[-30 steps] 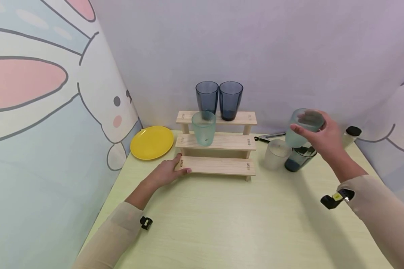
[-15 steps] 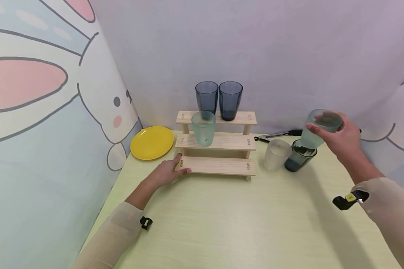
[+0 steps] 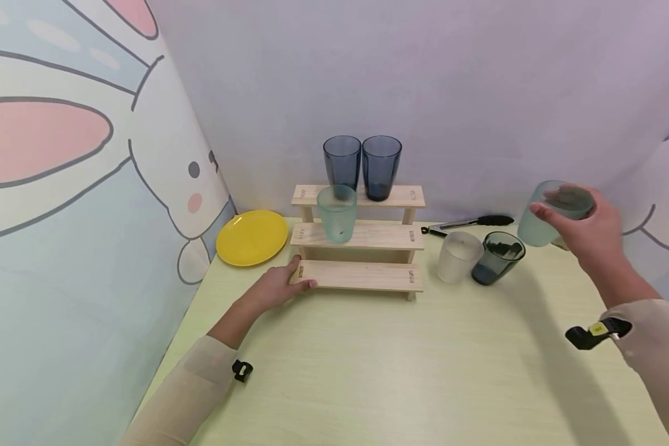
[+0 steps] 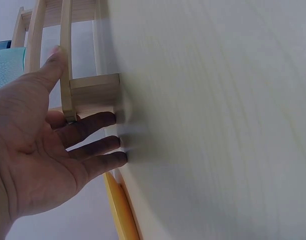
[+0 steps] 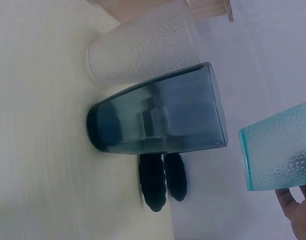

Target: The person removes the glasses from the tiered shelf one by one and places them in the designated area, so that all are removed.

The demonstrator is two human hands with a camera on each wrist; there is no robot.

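My right hand [image 3: 599,232] holds a frosted pale-green glass [image 3: 541,226] by its upper part, above the table at the far right. In the right wrist view that glass [image 5: 278,150] is tilted, apart from the dark grey-blue glass [image 5: 158,117]. My left hand [image 3: 273,288] grips the left end of the lowest step of a three-step wooden rack [image 3: 362,274]; in the left wrist view the thumb lies on the plank and the other fingers reach down beside its leg. A second pale-green glass [image 3: 337,217] stands on the middle step. Two blue glasses [image 3: 380,170] stand on the top step.
Right of the rack stand a frosted clear glass [image 3: 458,257] and the dark grey-blue glass [image 3: 496,260], close together. Behind them lie tongs with black handles [image 3: 493,220]. A yellow plate [image 3: 252,238] leans against the wall at left. Walls border the table [image 3: 379,371] at back and sides.
My right hand has moved to the right with the pale-green glass, away from the dark grey-blue glass, uncovering the tongs' handles. My left hand has stayed on the rack.
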